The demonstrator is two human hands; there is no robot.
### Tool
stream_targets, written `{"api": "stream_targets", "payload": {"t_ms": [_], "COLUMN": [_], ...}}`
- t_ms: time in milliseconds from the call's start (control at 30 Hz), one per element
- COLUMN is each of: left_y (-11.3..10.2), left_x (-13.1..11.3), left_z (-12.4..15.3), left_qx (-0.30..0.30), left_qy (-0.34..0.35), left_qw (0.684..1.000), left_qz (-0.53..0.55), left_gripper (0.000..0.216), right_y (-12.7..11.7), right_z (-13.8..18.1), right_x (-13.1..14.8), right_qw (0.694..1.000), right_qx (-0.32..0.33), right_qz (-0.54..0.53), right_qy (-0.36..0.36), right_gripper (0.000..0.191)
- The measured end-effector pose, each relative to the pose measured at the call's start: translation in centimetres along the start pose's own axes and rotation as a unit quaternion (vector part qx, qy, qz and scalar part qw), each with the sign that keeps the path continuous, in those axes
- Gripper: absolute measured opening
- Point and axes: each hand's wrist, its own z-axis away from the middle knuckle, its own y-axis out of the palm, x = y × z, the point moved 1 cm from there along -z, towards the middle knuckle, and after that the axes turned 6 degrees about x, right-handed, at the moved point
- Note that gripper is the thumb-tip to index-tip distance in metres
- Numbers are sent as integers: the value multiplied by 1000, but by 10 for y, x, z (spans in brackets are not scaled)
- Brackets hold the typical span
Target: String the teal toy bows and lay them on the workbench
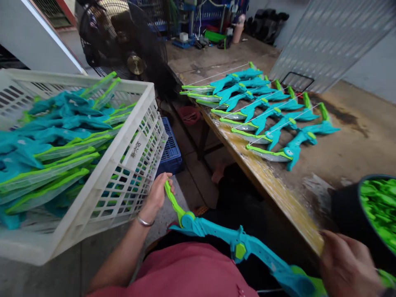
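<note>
A teal and lime toy bow [238,245] lies across my lap, just above my red shirt. My left hand [157,194] grips its green tip beside the white crate [136,152], fingers closed round it. My right hand [346,264] is closed on the other green end at the lower right, by the table's front edge. The white crate at the left is heaped with several more teal and green bows [55,140]. On the wooden table [355,152] a row of several finished bows [262,111] lies side by side.
A dark bucket [343,206] of small lime green parts [382,206] stands at the right edge of the table. A black floor fan [123,45] is behind the crate, a blue crate [170,150] on the floor beneath. A corrugated sheet [328,37] leans at the back right.
</note>
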Motion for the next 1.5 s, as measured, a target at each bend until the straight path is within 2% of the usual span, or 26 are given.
{"api": "stream_targets", "payload": {"t_ms": [67,133,267,333,433,667,1100,1500], "left_y": [20,45,93,106,109,92,89,94], "left_x": [-8,-17,-34,-41,-48,-49,-48,-51], "left_z": [8,22,61,80,99,107,109,107], "left_qx": [22,66,216,266,289,328,358,305], "left_qy": [23,55,121,150,184,178,185,159], "left_qw": [999,996,967,949,931,906,893,925], "left_qz": [17,36,60,75,128,198,201,158], "left_gripper": [48,49,49,49,46,42,40,46], "right_y": [5,5,-11,-24,-38,-42,-32,-23], "right_z": [-12,-27,-56,-62,-56,-31,-28,-22], "right_x": [44,95,188,219,248,269,277,276], "right_qw": [997,985,927,899,878,869,880,880], "right_qx": [23,52,74,89,107,100,84,85], "right_qz": [-20,-124,-330,-387,-413,-389,-356,-346], "right_qy": [-65,-107,-165,-186,-216,-288,-303,-313], "right_gripper": [36,29,12,13,19,28,19,22]}}
